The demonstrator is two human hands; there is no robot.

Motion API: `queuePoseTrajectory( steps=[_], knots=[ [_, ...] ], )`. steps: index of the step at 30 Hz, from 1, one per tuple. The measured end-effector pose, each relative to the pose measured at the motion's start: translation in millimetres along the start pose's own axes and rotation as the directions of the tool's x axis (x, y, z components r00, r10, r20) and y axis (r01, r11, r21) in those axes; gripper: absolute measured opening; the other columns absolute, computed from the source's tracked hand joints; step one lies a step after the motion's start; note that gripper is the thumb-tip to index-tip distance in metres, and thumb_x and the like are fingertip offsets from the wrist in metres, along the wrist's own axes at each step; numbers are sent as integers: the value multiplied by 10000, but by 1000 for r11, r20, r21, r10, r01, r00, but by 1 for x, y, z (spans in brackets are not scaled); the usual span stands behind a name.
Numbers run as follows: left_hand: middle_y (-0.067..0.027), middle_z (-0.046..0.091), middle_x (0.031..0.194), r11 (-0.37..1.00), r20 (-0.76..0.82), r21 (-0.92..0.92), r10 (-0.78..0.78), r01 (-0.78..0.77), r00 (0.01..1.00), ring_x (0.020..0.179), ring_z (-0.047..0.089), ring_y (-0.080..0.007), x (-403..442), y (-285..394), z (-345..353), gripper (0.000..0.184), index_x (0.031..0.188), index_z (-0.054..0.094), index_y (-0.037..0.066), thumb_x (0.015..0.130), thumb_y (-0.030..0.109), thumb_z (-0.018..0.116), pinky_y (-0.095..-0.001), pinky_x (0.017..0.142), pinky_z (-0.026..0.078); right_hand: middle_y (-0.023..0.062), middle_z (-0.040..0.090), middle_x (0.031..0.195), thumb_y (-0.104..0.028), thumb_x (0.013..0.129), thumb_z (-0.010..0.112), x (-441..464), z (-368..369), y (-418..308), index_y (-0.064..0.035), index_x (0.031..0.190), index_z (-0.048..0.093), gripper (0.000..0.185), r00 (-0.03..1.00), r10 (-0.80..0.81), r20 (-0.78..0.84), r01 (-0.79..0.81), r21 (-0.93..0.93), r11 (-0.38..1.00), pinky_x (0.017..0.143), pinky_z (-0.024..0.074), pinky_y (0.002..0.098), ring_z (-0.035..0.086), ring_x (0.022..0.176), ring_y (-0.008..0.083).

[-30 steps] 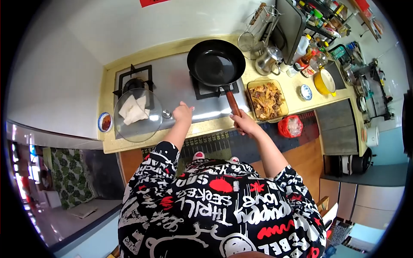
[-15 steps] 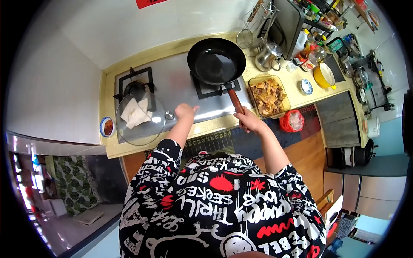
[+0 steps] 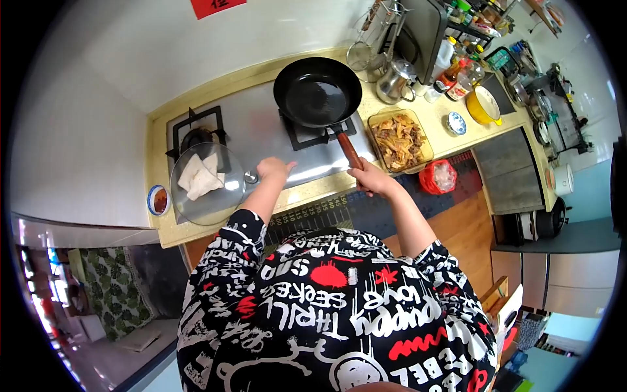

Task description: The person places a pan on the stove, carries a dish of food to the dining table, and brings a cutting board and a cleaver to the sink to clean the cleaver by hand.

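Observation:
A black frying pan (image 3: 318, 95) with a brown wooden handle sits on the right burner, and its inside looks dark and glossy. My right hand (image 3: 373, 178) is closed around the handle's near end. At the stove's front edge, my left hand (image 3: 274, 168) rests over the steel top with its thumb sticking out to the right; its other fingers are mostly hidden. Just left of it is a round metal knob (image 3: 251, 177). A clear glass lid (image 3: 230, 204) lies by the left burner, with a folded white cloth (image 3: 200, 175) seen at it.
Right of the stove stands a glass dish of brown cooked food (image 3: 398, 140). Behind it is a metal jug (image 3: 396, 81). Farther right are sauce bottles (image 3: 447, 80), a blue-white bowl (image 3: 456, 123) and a yellow pot (image 3: 483, 104). A small bowl (image 3: 158, 200) sits at the left corner.
The whole view has shifted slightly, so the stove and counter things appear a little farther left. Both hands keep their places relative to the pan and stove.

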State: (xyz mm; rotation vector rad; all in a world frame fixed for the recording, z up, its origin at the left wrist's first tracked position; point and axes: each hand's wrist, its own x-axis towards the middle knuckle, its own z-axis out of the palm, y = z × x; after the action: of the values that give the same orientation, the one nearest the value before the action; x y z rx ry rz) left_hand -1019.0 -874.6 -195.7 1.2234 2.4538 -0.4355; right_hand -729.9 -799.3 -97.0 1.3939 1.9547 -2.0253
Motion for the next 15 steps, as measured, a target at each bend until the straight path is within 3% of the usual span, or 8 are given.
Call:
queuePoseTrajectory(
  steps=[3, 4, 6, 7, 10, 12, 14, 15],
  knots=[
    [-101, 757, 1091, 995, 26, 80, 49, -51, 998, 1045, 727, -270, -10, -6, -25, 917, 1063, 766, 55, 863, 861, 378, -357, 810, 572, 25, 498, 672, -518, 990, 578, -1, -4, -2, -40, 1359, 375, 636, 999, 5, 37, -3, -30, 1000, 403, 396, 254, 445, 463, 110],
    [-108, 756, 1087, 998, 5, 63, 26, -26, 1000, 1049, 724, -278, -13, -7, -35, 908, 1033, 761, 47, 867, 855, 381, -362, 815, 571, 95, 607, 852, -668, 978, 476, -6, -8, -7, -40, 1510, 262, 850, 998, 26, 57, -22, -65, 998, 506, 513, 280, 540, 542, 117],
    [-123, 754, 1080, 999, -24, 34, -34, 35, 999, 1057, 719, -294, -23, -15, -51, 895, 973, 753, 32, 876, 844, 389, -372, 826, 568, 220, 610, 1248, -744, 967, 368, -18, -20, -9, -78, 1612, 87, 969, 988, 103, 117, -120, 147, 982, 659, 585, 331, 675, 747, 194],
    [-136, 754, 1049, 1000, -78, -11, -4, 3, 997, 1015, 723, -302, -33, -21, -55, 855, 940, 742, 31, 889, 818, 412, -375, 807, 564, 245, 416, 1539, -750, 970, 342, -14, -32, 6, -116, 1629, 35, 965, 999, 9, 52, -11, 42, 999, 921, 551, 387, 671, 1096, 309],
    [-176, 746, 954, 976, -129, -172, 111, -133, 985, 917, 723, -326, -76, -32, -62, 750, 879, 714, 24, 925, 735, 480, -402, 769, 550, 190, 375, 1593, -622, 1024, 411, -42, -74, 39, -87, 1587, 293, 786, 973, -184, 141, 210, -202, 957, 1184, 301, 362, 434, 1419, 279],
    [-202, 730, 886, 907, -11, -353, 243, -231, 970, 889, 710, -344, -109, -28, -57, 682, 890, 703, 16, 943, 672, 519, -444, 771, 539, 158, 582, 1431, -435, 1030, 564, -64, -112, 69, -63, 1429, 563, 546, 928, -116, 353, 166, -114, 980, 1125, 395, 335, 519, 1350, 222],
    [-186, 693, 744, 783, 49, -570, 334, -249, 941, 711, 683, -294, -123, -20, -12, 602, 849, 677, 8, 961, 588, 563, -426, 670, 527, 145, 637, 1359, -405, 1017, 599, -75, -155, 115, -69, 1363, 632, 483, 861, 55, 505, -89, 44, 995, 1107, 424, 329, 597, 1264, 199],
    [-140, 664, 691, 740, 182, -664, 306, -113, 934, 579, 645, -239, -144, -2, -15, 558, 833, 657, -7, 973, 529, 587, -381, 580, 513, 147, 659, 1322, -322, 1021, 593, -72, -175, 155, -46, 1323, 654, 413, 899, 117, 423, -188, 130, 973, 1092, 448, 346, 620, 1238, 218]
  ],
)
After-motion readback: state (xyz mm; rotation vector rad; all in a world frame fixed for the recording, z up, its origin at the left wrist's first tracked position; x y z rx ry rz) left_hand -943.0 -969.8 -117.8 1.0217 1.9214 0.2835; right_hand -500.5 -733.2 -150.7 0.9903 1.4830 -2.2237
